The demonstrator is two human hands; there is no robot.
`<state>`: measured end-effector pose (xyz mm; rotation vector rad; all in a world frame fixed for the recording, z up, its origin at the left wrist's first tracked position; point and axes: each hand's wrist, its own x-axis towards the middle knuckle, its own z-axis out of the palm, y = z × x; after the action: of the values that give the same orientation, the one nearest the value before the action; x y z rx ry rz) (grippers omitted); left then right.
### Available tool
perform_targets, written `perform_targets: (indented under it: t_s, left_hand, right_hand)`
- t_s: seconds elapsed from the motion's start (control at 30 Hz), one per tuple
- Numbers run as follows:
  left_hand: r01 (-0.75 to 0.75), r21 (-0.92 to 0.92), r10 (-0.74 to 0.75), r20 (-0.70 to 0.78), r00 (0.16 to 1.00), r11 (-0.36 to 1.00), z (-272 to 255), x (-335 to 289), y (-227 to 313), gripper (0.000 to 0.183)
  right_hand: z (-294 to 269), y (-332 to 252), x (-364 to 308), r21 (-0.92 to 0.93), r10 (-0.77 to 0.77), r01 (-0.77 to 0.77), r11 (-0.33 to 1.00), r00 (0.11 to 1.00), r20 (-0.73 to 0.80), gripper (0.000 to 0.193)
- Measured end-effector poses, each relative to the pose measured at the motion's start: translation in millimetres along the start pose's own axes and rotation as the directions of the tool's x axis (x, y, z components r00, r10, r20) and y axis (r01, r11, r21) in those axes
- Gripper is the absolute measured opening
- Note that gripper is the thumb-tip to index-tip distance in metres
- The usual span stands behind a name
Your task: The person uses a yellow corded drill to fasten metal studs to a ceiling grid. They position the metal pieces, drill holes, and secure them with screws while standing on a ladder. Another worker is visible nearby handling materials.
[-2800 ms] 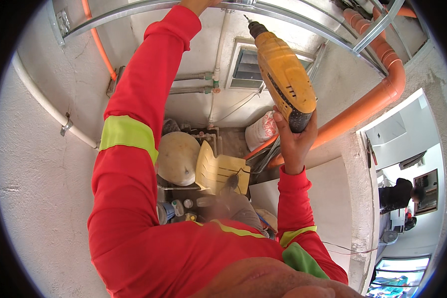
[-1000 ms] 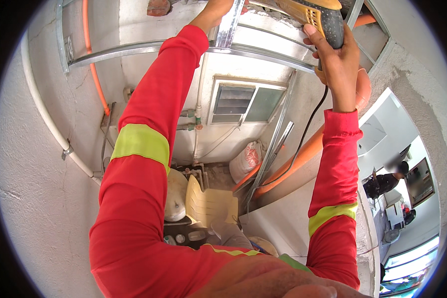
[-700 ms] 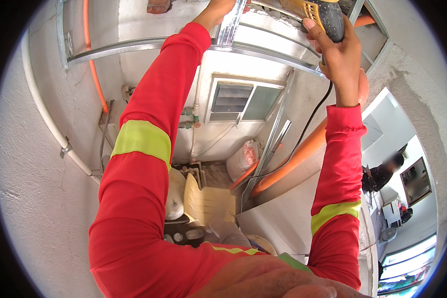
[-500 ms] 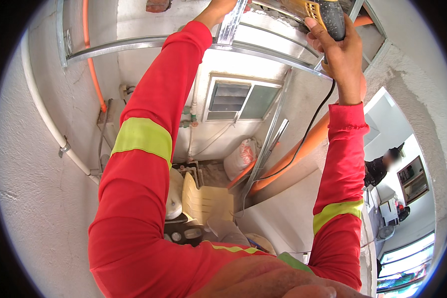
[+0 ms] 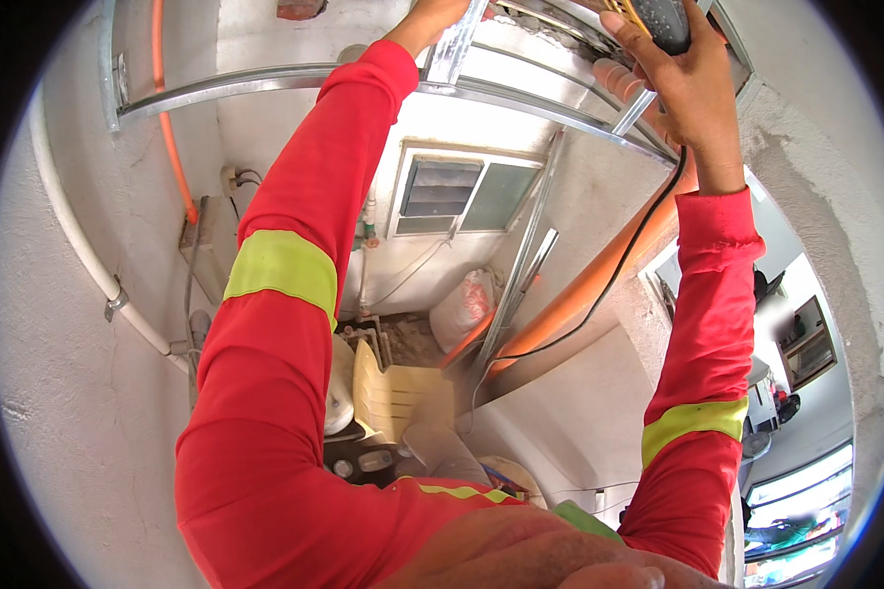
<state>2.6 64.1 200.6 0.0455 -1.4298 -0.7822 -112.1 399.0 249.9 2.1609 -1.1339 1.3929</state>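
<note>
Overhead, my left hand (image 5: 432, 22) reaches the top edge of the view and closes around an upright galvanized metal channel (image 5: 454, 47); most of its fingers are cut off or hidden. That channel meets a long metal rail (image 5: 236, 86) of the ceiling frame. My right hand (image 5: 695, 98) is wrapped round a yellow and black corded power tool (image 5: 666, 24), raised at the upper right. The tool's working end is out of view. Its black cord (image 5: 614, 287) hangs down past my right wrist. A short metal piece (image 5: 633, 112) of the frame lies beside that hand.
Below stand a cream plastic chair (image 5: 403, 393) and a white sack (image 5: 460, 312). Metal profiles (image 5: 521, 260) lean beside a thick orange pipe (image 5: 570, 285). A white pipe (image 5: 69, 221) runs along the left wall. Through the right opening, a person (image 5: 768, 287) is partly visible.
My right hand and the power tool have moved a little up and right, uncovering the short metal piece. My left hand stays at the channel. The view has shifted slightly.
</note>
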Motion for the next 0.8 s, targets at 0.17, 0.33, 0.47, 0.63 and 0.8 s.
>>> perform_targets:
  t_s: [0.17, 0.33, 0.47, 0.63, 0.8]
  left_hand:
    - [-0.037, 0.385, 0.063, -0.055, 0.997, 0.922, -6, 12, -18, 0.083]
    - [-0.058, 0.273, 0.059, 0.007, 0.998, 0.96, -7, 12, -20, 0.083]
    - [-0.083, 0.216, 0.078, 0.031, 0.996, 0.973, -6, 9, -17, 0.083]
    - [-0.154, 0.242, 0.148, 0.042, 0.988, 0.958, -6, 13, -24, 0.083]
    - [-0.128, 0.262, 0.125, 0.029, 0.992, 0.957, -6, 15, -30, 0.083]
  right_hand:
    - [7, 13, 5, -0.05, 0.028, -0.034, 0.998, 0.993, -0.117, 0.068]
    - [8, 12, 0, -0.251, 0.006, -0.031, 0.967, 0.995, -0.099, 0.068]
    - [13, -1, 5, -0.208, -0.045, 0.029, 0.978, 0.996, -0.073, 0.061]
    - [7, -19, 18, -0.022, 0.067, -0.067, 0.998, 0.998, -0.018, 0.046]
    - [-1, -26, 29, -0.129, 0.194, -0.189, 0.973, 0.981, 0.028, 0.038]
